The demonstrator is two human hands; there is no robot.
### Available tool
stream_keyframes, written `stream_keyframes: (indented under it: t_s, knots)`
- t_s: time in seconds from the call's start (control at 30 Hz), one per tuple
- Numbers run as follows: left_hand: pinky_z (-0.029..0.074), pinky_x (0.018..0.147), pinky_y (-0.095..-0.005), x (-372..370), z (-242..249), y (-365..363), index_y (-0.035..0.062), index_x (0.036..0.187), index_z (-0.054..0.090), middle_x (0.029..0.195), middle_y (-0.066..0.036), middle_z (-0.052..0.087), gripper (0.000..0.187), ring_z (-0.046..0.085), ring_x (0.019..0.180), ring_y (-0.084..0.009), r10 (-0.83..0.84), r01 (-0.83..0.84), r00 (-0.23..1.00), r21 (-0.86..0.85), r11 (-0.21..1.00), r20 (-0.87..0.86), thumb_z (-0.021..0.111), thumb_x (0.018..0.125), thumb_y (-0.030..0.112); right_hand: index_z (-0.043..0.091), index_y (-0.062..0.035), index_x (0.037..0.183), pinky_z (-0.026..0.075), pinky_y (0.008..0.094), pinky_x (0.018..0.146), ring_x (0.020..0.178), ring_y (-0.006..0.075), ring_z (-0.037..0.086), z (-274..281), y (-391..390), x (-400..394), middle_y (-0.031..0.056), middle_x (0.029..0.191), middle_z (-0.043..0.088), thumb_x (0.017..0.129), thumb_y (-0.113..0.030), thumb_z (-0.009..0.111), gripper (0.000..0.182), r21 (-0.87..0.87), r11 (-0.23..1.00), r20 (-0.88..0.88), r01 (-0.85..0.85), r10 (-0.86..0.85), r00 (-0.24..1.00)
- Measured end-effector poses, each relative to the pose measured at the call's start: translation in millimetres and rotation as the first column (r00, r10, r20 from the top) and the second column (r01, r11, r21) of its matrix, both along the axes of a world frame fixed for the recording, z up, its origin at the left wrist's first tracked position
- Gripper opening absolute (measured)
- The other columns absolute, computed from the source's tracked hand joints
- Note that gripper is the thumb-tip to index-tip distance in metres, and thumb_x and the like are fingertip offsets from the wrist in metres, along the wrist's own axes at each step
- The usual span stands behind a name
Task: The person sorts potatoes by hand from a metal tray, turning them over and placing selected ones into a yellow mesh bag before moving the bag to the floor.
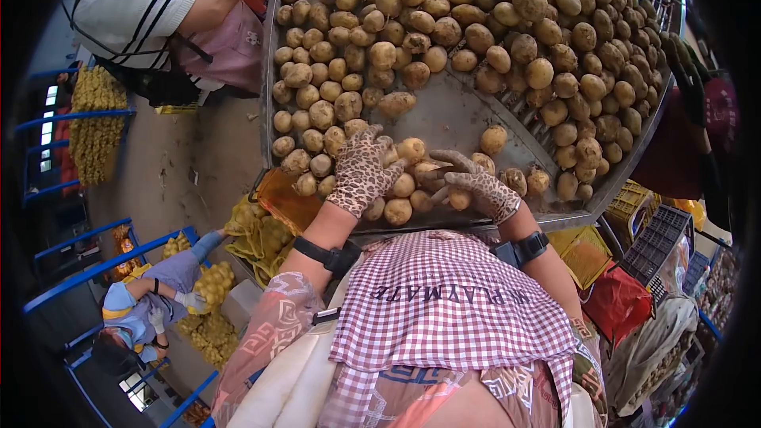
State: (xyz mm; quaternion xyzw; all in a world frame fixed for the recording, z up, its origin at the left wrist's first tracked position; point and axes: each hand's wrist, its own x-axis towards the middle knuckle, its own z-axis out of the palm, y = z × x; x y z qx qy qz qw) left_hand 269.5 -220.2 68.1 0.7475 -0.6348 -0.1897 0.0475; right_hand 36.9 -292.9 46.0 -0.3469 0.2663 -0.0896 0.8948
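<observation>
My left hand, in a leopard-print glove, rests on potatoes near the front edge of the metal sorting table. Its fingers are spread, with a potato just beside the fingertips. My right hand, gloved alike, reaches leftward with fingers stretched and apart. Another potato lies below its thumb, and a potato sits against the back of its fingers. Neither hand visibly grips anything, though the palms are hidden. Several loose potatoes lie between and below the hands.
A large potato heap covers the table's back and right. An orange mesh bag hangs at the front-left corner. Co-workers stand at upper left and right; another person handles filled net sacks. Crates stand right.
</observation>
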Motion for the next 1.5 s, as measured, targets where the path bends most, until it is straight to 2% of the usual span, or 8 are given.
stream_keyframes:
  t_s: [0.27,0.4,0.8,0.93,1.07,1.27,1.4,1.5]
  knots:
    - [0.035,0.108,-0.0430,78,-33,-35,0.0051,0.132,0.053,0.135,-0.018,0.051,0.048,0.046,0.126,-0.0339,0.178,-0.164,0.975,-0.110,0.980,0.136,0.059,0.090,0.027,0.046,0.0000,0.134,0.052,0.0337,0.085,0.098,0.0234,0.064,-3,-3,-13,0.0143,0.123,0.057,0.089,-0.029,0.064,0.057,0.183,0.982,0.025,0.055,-0.060,0.998]
    - [0.046,0.098,-0.0414,140,-78,9,0.0087,0.130,0.055,0.121,-0.018,0.062,0.037,0.059,0.111,-0.0339,0.415,-0.533,0.764,-0.121,0.837,-0.494,0.047,0.095,0.017,0.046,0.0006,0.133,0.054,0.0345,0.081,0.096,0.0230,0.064,-2,2,-18,0.0155,0.119,0.058,0.090,-0.029,0.062,0.054,-0.059,0.998,-0.052,0.020,-0.023,0.998]
    - [0.042,0.101,-0.0447,47,-10,-5,0.0026,0.121,0.055,0.122,-0.020,0.057,0.044,0.052,0.118,-0.0332,0.346,-0.394,0.912,0.235,0.889,0.219,0.064,0.083,0.025,0.052,-0.0043,0.129,0.051,0.0331,0.086,0.098,0.0233,0.063,11,0,2,0.0145,0.115,0.061,0.088,-0.023,0.063,0.046,0.169,0.985,-0.054,0.023,-0.014,0.998]
    - [0.043,0.095,-0.0467,47,-36,-3,0.0049,0.115,0.057,0.114,-0.017,0.061,0.036,0.057,0.110,-0.0323,0.398,-0.411,0.900,0.047,0.910,0.177,0.061,0.083,0.019,0.046,-0.0015,0.134,0.054,0.0352,0.068,0.082,0.0234,0.066,-48,2,-17,0.0164,0.108,0.065,0.093,-0.037,0.055,0.055,-0.724,0.668,-0.236,-0.169,-0.011,0.972]
    - [0.041,0.097,-0.0473,48,-15,9,0.0049,0.130,0.050,0.127,-0.019,0.054,0.050,0.053,0.116,-0.0330,0.390,-0.412,0.908,0.149,0.899,0.156,0.061,0.083,0.020,0.054,-0.0050,0.129,0.049,0.0323,0.088,0.103,0.0229,0.059,-33,-2,-16,0.0136,0.126,0.057,0.096,-0.024,0.052,0.037,0.203,0.972,-0.102,0.121,-0.101,0.990]
    - [0.035,0.104,-0.0541,39,-61,20,0.0086,0.138,0.045,0.139,-0.023,0.046,0.048,0.047,0.126,-0.0389,0.351,-0.362,0.914,0.022,0.932,0.204,0.047,0.091,0.016,0.048,-0.0029,0.133,0.050,0.0318,0.081,0.094,0.0209,0.059,-24,2,-3,0.0129,0.122,0.059,0.099,-0.027,0.045,0.042,0.169,0.985,-0.106,0.042,-0.024,0.994]
    - [0.047,0.075,-0.0507,49,-61,48,0.0050,0.110,0.062,0.099,-0.022,0.061,0.032,0.059,0.090,-0.0368,0.364,-0.324,0.922,-0.249,0.913,0.132,0.048,0.083,0.013,0.044,-0.0029,0.137,0.053,0.0338,0.074,0.089,0.0221,0.062,-39,-2,-26,0.0149,0.116,0.062,0.100,-0.029,0.045,0.045,-0.661,0.704,-0.291,-0.261,0.081,0.953]
    - [0.046,0.079,-0.0538,64,-28,56,0.0040,0.115,0.058,0.105,-0.023,0.058,0.041,0.059,0.097,-0.0378,0.368,-0.379,0.912,0.026,0.925,0.181,0.055,0.077,0.020,0.044,0.0018,0.135,0.050,0.0315,0.081,0.093,0.0233,0.061,10,0,-22,0.0155,0.114,0.061,0.097,-0.029,0.050,0.049,0.080,0.994,-0.093,0.079,-0.071,0.993]
